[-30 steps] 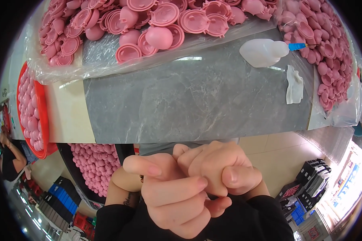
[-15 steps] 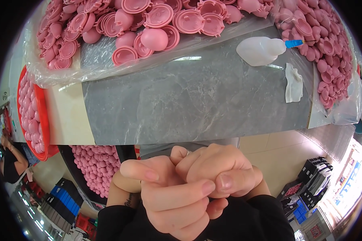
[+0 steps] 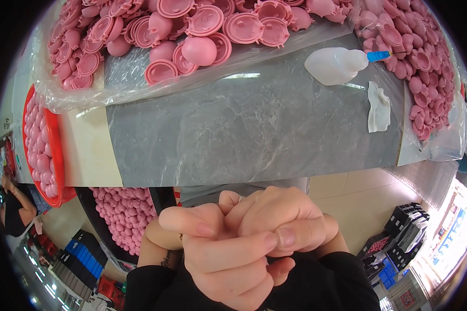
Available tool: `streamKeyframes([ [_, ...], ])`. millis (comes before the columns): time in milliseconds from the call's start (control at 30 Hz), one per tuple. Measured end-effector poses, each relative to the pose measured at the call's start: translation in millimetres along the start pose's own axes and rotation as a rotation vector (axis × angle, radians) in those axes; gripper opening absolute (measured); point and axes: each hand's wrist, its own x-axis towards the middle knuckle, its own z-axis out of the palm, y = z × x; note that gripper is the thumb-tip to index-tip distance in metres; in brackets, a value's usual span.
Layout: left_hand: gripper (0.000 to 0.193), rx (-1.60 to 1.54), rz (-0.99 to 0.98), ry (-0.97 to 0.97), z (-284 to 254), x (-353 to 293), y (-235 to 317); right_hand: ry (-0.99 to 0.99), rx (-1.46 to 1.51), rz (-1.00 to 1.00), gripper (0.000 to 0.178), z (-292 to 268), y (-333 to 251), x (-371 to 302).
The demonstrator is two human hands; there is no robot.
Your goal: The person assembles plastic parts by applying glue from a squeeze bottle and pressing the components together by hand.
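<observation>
Both hands are together in front of my body, just off the table's near edge. My left hand (image 3: 225, 259) is curled, palm turned up, with its fingers pressed together and its thumb bent over. The left index fingertip meets the thumb of my right hand (image 3: 283, 217). That right hand is closed like a fist, its knuckles up and its folded fingers against the left palm. A ring shows on a finger between the hands. No object shows in either hand, but the insides of both are hidden.
Across the grey tabletop (image 3: 233, 135) lie pink plastic half-shells (image 3: 200, 50) on clear plastic sheeting, with more shells (image 3: 423, 62) at right. A white squeeze bottle (image 3: 334, 66) with a blue needle tip lies near a white cloth (image 3: 379, 108). Pink balls fill a red basin (image 3: 54, 155) and a black crate (image 3: 163, 197).
My left thumb has shifted slightly right and down, and the right thumb has slid a little left against the left index fingertip. The things on the table have not moved.
</observation>
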Motion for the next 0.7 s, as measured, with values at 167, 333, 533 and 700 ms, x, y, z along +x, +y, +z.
streamKeyframes([
  [167,0.032,0.247,0.033,-0.104,7,5,9,-0.102,0.316,-0.006,0.032,0,1,-1],
  [333,0.036,0.391,0.043,-0.208,-8,15,24,-0.315,0.680,-0.026,0.033,-1,17,0],
  [533,0.036,0.453,0.083,-0.433,-27,20,31,-0.342,0.662,-0.001,0.035,-3,3,4],
  [700,0.039,0.341,0.266,-0.199,7,11,15,-0.373,0.752,-0.080,0.036,0,22,-3],
])
